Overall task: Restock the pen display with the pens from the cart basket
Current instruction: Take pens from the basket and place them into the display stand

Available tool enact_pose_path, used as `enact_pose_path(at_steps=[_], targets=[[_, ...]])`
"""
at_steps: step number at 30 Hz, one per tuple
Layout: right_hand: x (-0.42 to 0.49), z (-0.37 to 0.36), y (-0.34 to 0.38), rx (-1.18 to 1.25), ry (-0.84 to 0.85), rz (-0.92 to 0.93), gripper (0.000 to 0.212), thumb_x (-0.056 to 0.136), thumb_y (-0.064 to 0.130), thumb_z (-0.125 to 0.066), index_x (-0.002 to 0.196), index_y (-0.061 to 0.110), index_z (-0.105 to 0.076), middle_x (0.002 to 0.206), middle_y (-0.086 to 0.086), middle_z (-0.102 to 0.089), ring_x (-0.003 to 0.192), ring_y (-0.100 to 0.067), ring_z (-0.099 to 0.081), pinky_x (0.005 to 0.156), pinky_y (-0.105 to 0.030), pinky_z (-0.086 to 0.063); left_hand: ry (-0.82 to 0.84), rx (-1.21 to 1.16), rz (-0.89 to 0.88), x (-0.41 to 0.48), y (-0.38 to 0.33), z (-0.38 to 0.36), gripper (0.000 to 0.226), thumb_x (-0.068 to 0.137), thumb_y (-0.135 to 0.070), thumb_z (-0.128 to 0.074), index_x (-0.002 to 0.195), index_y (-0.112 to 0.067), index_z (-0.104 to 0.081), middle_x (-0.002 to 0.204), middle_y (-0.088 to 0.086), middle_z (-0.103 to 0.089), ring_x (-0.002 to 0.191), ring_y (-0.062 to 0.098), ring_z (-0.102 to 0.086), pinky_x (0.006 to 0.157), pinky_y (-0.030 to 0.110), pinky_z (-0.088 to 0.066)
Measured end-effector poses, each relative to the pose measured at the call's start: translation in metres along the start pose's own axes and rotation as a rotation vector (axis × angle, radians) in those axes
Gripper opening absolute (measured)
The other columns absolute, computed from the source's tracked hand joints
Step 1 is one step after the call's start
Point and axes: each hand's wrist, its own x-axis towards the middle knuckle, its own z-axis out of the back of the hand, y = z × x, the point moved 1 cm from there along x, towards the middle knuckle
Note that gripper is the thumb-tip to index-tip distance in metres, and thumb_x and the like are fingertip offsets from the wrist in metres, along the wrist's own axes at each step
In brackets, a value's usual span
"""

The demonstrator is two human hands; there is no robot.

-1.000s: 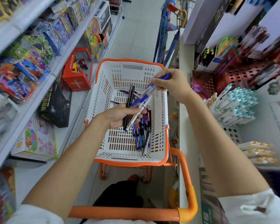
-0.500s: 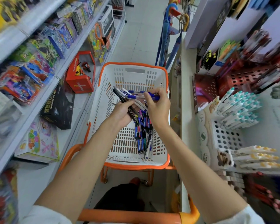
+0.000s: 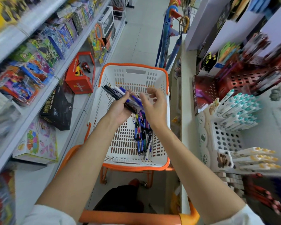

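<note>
Left fingers: the fingers [image 3: 130, 95] of our left hand [image 3: 120, 111] curl round a bundle of pens [image 3: 116, 94] and grip it.
Right fingers: the fingers [image 3: 151, 91] of our right hand [image 3: 154, 108] are loosely bent and apart. They are blurred, and we see nothing held between them.
Hands together: our right fingertips sit just beside the bundle. We cannot tell whether they touch it.
Bundle: black and blue barrels fan up and to the left, above the inside of the basket.
Loose pens: a heap of loose pens [image 3: 142, 133] lies on the basket floor toward its right wall, below our right wrist.
Basket: the white basket [image 3: 135, 78] has an orange rim and sits on the cart, whose orange handle [image 3: 130, 217] crosses the bottom of our view.
Pen display: on our right, the white perforated pen display [image 3: 224, 138] carries teal-capped pens [image 3: 240, 108] above and yellow-capped pens [image 3: 256, 158] below, well apart from both hands.
Behind it: a red perforated holder [image 3: 240, 82], blurred.
Left shelf: toy boxes line the shelf [image 3: 44, 88], among them a red box [image 3: 81, 75].
Aisle: umbrellas [image 3: 167, 38] hang beyond the basket's far right corner.
</note>
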Motion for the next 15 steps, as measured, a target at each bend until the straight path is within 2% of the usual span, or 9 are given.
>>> enact_pose_path(at_steps=[3, 5, 7, 8, 10, 13, 15], targets=[[0.026, 0.012, 0.012, 0.003, 0.048, -0.019, 0.022, 0.093, 0.025, -0.063, 0.112, 0.014, -0.065, 0.105, 0.002, -0.065, 0.097, -0.014, -0.06, 0.088, -0.035, -0.053, 0.071, 0.355, 0.021, -0.009, -0.006, 0.003, 0.015, 0.101, -0.012, -0.051, 0.111, -0.009, -0.062, 0.103, 0.009, -0.073, 0.091, 0.023, -0.072, 0.073, 0.038, -0.06], [0.044, 0.016, 0.021, -0.085, 0.202, -0.009, 0.027, 0.094, 0.02, -0.061, 0.12, 0.014, -0.065, 0.114, 0.003, -0.065, 0.105, -0.013, -0.059, 0.095, -0.036, -0.051, 0.149, 0.526, 0.103, -0.018, -0.008, 0.001, 0.018, 0.1, -0.012, -0.052, 0.113, -0.007, -0.065, 0.094, 0.008, -0.074, 0.093, 0.026, -0.071, 0.084, 0.042, -0.059], [0.054, 0.016, 0.028, -0.141, 0.4, -0.043, 0.036, 0.094, 0.016, -0.061, 0.13, 0.014, -0.06, 0.122, 0.001, -0.063, 0.114, -0.013, -0.056, 0.099, -0.032, -0.046, 0.242, 0.578, 0.21, -0.025, -0.008, -0.001, 0.02, 0.096, -0.012, -0.056, 0.112, -0.004, -0.066, 0.088, 0.008, -0.07, 0.092, 0.026, -0.07, 0.092, 0.05, -0.054], [0.058, 0.017, 0.031, -0.144, 0.5, -0.088, 0.037, 0.095, 0.016, -0.061, 0.132, 0.014, -0.059, 0.124, 0.0, -0.063, 0.115, -0.014, -0.056, 0.099, -0.03, -0.044, 0.28, 0.583, 0.252, -0.028, -0.008, -0.002, 0.021, 0.093, -0.012, -0.059, 0.11, -0.004, -0.069, 0.088, 0.008, -0.068, 0.089, 0.025, -0.07, 0.091, 0.052, -0.055], [0.062, 0.018, 0.034, -0.133, 0.646, -0.168, 0.026, 0.094, 0.015, -0.064, 0.12, 0.011, -0.066, 0.117, -0.003, -0.068, 0.109, -0.015, -0.062, 0.1, -0.03, -0.047, 0.317, 0.583, 0.302, -0.031, -0.009, -0.004, 0.023, 0.088, -0.012, -0.062, 0.106, -0.005, -0.074, 0.092, 0.008, -0.067, 0.081, 0.021, -0.067, 0.083, 0.044, -0.058], [0.063, 0.022, 0.035, -0.127, 0.7, -0.164, 0.009, 0.09, 0.012, -0.07, 0.095, 0.004, -0.071, 0.095, -0.008, -0.073, 0.092, -0.018, -0.067, 0.101, -0.039, -0.05, 0.348, 0.645, 0.34, -0.032, -0.01, -0.006, 0.027, 0.091, -0.013, -0.06, 0.116, -0.007, -0.069, 0.084, 0.004, -0.064, 0.073, 0.016, -0.063, 0.07, 0.03, -0.056], [0.062, 0.024, 0.035, -0.097, 0.744, -0.177, 0.015, 0.088, 0.012, -0.071, 0.098, 0.0, -0.071, 0.101, -0.013, -0.073, 0.097, -0.025, -0.069, 0.1, -0.039, -0.051, 0.356, 0.689, 0.37, -0.033, -0.009, -0.006, 0.023, 0.096, -0.011, -0.055, 0.115, -0.008, -0.068, 0.083, 0.004, -0.064, 0.07, 0.015, -0.061, 0.067, 0.028, -0.055]])
